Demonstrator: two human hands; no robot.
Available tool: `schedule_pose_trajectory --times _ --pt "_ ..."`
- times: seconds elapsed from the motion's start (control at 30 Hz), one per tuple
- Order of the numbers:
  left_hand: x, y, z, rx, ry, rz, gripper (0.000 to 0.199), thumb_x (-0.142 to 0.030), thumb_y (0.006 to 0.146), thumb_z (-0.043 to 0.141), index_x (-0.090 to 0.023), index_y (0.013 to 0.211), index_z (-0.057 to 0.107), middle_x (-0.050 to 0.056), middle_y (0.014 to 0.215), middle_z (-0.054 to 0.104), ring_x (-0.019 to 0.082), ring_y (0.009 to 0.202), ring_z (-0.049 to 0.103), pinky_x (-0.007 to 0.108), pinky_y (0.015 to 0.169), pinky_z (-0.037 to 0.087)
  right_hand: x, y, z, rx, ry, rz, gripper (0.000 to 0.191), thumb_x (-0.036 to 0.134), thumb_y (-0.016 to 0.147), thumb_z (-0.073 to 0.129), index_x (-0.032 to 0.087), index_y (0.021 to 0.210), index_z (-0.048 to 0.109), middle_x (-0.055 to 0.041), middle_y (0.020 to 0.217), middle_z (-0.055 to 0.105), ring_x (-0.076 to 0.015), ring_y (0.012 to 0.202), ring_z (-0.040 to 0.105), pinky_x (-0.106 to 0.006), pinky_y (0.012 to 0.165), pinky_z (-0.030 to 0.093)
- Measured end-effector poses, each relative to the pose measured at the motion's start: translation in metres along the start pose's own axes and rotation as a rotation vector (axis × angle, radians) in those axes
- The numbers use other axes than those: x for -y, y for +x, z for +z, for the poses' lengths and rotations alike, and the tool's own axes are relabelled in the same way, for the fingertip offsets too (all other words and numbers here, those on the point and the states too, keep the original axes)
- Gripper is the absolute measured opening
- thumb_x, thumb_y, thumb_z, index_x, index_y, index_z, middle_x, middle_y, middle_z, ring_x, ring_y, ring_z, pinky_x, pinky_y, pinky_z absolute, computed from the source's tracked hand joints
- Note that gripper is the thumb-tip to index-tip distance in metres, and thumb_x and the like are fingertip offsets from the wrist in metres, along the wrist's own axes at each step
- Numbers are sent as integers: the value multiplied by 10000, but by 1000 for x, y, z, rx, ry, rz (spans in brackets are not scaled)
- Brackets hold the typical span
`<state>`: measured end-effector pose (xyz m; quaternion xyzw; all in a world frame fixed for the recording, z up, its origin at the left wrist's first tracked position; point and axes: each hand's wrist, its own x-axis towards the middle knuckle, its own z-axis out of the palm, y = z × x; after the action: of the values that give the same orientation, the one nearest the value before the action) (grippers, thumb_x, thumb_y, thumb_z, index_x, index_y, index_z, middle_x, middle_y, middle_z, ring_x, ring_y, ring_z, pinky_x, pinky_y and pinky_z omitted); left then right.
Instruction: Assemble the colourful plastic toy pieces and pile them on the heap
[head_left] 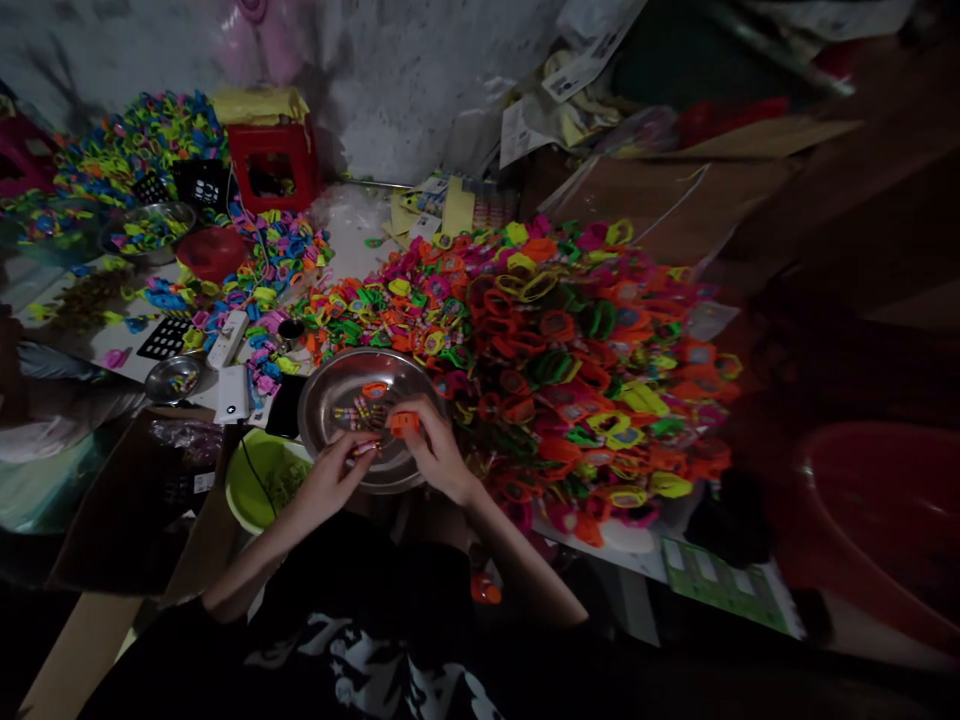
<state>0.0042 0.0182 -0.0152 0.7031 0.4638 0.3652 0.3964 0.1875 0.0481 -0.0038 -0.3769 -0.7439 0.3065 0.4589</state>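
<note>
Over a steel bowl (318, 392), my left hand (335, 474) pinches a small wrapped candy roll (367, 448) between thumb and fingers. My right hand (442, 459) is closed on an orange toy watch (405, 424), just right of the candy and apart from it. Inside the bowl lie several small striped candy rolls (352, 412) and another orange piece, which looks like a toy watch (375, 389). A big heap of bright toy watches (555, 360) in orange, green, yellow and pink rises right beside the bowl. Fine detail is dim and blurred.
A green basin (244, 478) stands left of my lap, near an open cardboard box (97, 520). Beyond are a small steel bowl (161, 380), a white power bank (233, 393), a red bowl (212, 254) and a red stool (274, 165). Another person's arm (75, 400) shows at left.
</note>
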Motion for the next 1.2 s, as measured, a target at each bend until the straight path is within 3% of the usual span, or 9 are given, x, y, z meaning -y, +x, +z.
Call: schedule_pose_trajectory --times 0.1,0.2,0.3,0.5,0.77,1.03,1.2 --pt "1 -5 -8 -62 -37 -25 223 -339 912 479 -190 1068 531 64 1007 613 171 940 595 296 853 467 3 -2 -10 190 -68 29 167 328 922 419 220 1020 498 -45 875 610 -179 796 594 -315 748 479" --pt "-2 -7 -15 -85 -3 17 210 -341 905 496 -190 1039 553 58 993 616 171 924 592 291 834 465 13 -2 -15 322 -148 -29 205 312 902 464 214 1079 493 -64 951 639 -186 858 619 -309 770 485" --pt "-8 -7 -16 -63 23 61 196 -321 917 478 -192 1037 565 57 985 616 173 935 588 295 837 462 23 -1 -15 348 -222 -92 247 321 893 478 208 1112 499 -91 1023 647 -215 933 622 -334 804 486" --pt "-12 -6 -15 -98 82 179 128 -260 898 528 -195 997 576 45 952 612 169 930 577 293 824 460 32 0 -15 369 -296 -142 241 339 897 474 212 1100 490 -78 978 654 -204 893 630 -312 759 491" --pt "-19 -5 -24 -42 281 375 121 -168 895 522 -200 1004 561 42 1005 633 176 971 542 309 843 432 34 0 -19 424 -319 -62 267 363 893 497 204 1107 488 -74 984 668 -206 878 646 -294 738 481" --pt "-25 -11 -25 74 486 426 137 -179 930 434 -174 1031 528 67 992 615 188 952 521 328 837 436 30 -3 -20 518 -326 -49 247 405 914 469 200 1043 521 -69 921 666 -194 824 636 -270 690 446" --pt "-28 -12 -21 40 499 476 114 -139 909 430 -171 974 518 57 908 621 194 882 515 338 787 455 28 -4 -21 600 -300 -71 243 401 925 455 181 979 542 -60 872 649 -165 763 605 -246 652 418"
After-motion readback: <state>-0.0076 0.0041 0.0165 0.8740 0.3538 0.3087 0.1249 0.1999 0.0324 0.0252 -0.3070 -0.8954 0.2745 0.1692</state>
